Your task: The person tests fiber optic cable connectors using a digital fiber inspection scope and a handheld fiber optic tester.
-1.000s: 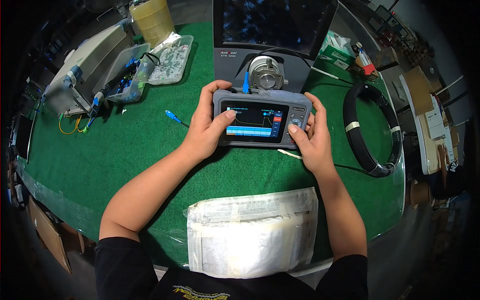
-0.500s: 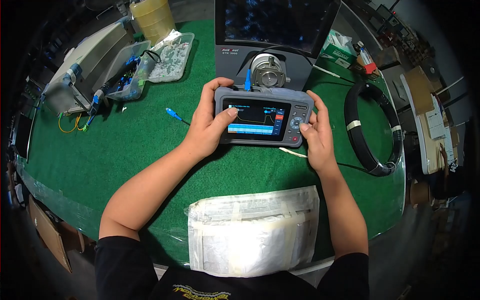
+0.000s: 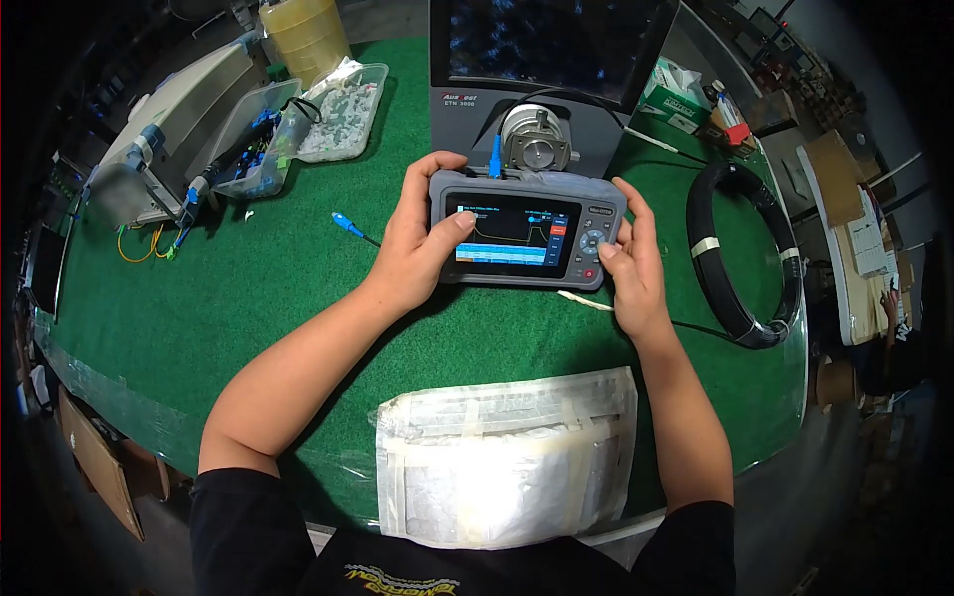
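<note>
Between my two hands is a grey handheld OTDR tester (image 3: 507, 260), its lit screen showing a trace and a blue table. My left hand (image 3: 415, 248) grips its left end, thumb over the screen's upper left corner. Around the right end wraps my right hand (image 3: 636, 270), the thumb by the round button pad. A blue fibre connector (image 3: 495, 159) on a black cable stands at the tester's top edge. Left of my left hand, another blue connector (image 3: 346, 223) lies on the green mat (image 3: 199, 328). A white cable end (image 3: 586, 300) pokes out below the tester.
Behind the tester stands a grey machine (image 3: 462, 129) with a dark screen. A black cable coil (image 3: 708, 268) lies at right. Plastic bins (image 3: 370, 119) and a box-shaped instrument (image 3: 184, 119) occupy the back left. A taped white pad (image 3: 507, 467) lies in front of me.
The whole view has shifted very slightly. Both hands keep the same hold on the tester, and nothing else has visibly moved.
</note>
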A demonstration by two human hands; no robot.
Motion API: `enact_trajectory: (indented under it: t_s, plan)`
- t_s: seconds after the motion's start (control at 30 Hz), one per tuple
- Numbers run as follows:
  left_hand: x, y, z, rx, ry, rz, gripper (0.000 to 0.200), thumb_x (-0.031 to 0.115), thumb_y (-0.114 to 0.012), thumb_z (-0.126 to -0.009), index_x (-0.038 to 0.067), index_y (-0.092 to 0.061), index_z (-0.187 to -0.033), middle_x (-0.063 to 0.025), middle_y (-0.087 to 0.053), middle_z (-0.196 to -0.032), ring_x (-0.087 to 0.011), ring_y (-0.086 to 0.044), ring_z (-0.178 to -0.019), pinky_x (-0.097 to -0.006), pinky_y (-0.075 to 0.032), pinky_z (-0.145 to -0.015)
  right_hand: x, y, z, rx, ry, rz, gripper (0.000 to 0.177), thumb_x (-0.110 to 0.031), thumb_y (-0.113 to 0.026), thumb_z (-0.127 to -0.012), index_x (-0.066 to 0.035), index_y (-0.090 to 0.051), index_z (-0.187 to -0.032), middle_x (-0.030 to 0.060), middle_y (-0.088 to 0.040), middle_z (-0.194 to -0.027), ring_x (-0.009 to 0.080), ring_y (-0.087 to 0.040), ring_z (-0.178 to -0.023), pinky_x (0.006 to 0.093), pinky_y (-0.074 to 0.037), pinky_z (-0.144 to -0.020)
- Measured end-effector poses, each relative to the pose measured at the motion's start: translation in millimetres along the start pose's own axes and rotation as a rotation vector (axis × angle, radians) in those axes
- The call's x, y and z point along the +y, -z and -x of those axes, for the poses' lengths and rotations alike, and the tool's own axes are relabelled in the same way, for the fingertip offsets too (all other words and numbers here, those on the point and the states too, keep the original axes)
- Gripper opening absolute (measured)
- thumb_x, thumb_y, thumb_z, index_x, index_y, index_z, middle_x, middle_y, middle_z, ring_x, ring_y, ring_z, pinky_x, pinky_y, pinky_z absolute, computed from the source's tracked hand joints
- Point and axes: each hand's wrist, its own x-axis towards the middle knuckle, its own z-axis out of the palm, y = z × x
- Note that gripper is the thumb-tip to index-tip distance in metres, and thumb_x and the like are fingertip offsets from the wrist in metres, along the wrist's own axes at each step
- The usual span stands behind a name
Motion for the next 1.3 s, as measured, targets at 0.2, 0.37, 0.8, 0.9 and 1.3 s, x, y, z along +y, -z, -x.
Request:
enact_trajectory:
  t_s: [0.2,0.37,0.8,0.9,1.3]
  plan:
    - [3.8,-0.3,0.8,0.001,0.024,-0.007,0.056,0.019,-0.061,-0.093,0.007,-0.039,-0.143,-0.0098,-0.057,-0.118,-0.0177,-0.055,-0.105,-0.0331,-0.045,-0.097,1.7,-0.9,0.2,0.010,0.031,0.019,0.070,-0.007,-0.049,-0.094,-0.001,-0.022,-0.158,0.0201,-0.060,-0.126,0.0205,-0.061,-0.113,0.0355,-0.046,-0.102]
    - [1.2,0.4,0.7,0.001,0.021,-0.017,0.056,0.020,-0.062,-0.093,0.008,-0.039,-0.143,-0.0103,-0.057,-0.118,-0.0179,-0.055,-0.105,-0.0335,-0.045,-0.096,3.0,-0.4,0.3,0.006,0.028,0.018,0.069,-0.008,-0.049,-0.094,0.000,-0.023,-0.158,0.0200,-0.060,-0.127,0.0204,-0.060,-0.114,0.0353,-0.046,-0.102]
    - [3.6,0.2,1.1,-0.002,0.028,-0.032,0.056,0.022,-0.062,-0.094,0.008,-0.038,-0.143,-0.0102,-0.057,-0.118,-0.0181,-0.055,-0.105,-0.0341,-0.045,-0.096,4.1,-0.2,0.4,0.012,0.030,0.020,0.069,-0.006,-0.049,-0.093,0.001,-0.023,-0.157,0.0196,-0.060,-0.127,0.0198,-0.061,-0.114,0.0351,-0.046,-0.102]
    - [2.4,0.7,1.3,-0.002,0.027,-0.036,0.055,0.021,-0.062,-0.094,0.008,-0.038,-0.143,-0.0098,-0.058,-0.116,-0.0178,-0.055,-0.104,-0.0337,-0.045,-0.096,3.4,-0.5,0.4,0.011,0.030,0.013,0.069,-0.006,-0.049,-0.093,0.001,-0.023,-0.157,0.0197,-0.060,-0.128,0.0199,-0.061,-0.114,0.0354,-0.046,-0.102]
    - [4.0,-0.2,0.8,-0.010,0.019,-0.013,0.056,0.019,-0.061,-0.094,0.008,-0.038,-0.143,-0.0104,-0.057,-0.120,-0.0174,-0.055,-0.107,-0.0334,-0.045,-0.097,-0.4,-0.7,0.3,0.003,0.008,-0.005,0.071,-0.006,-0.050,-0.092,0.001,-0.023,-0.157,0.0190,-0.060,-0.127,0.0203,-0.060,-0.114,0.0353,-0.046,-0.102]
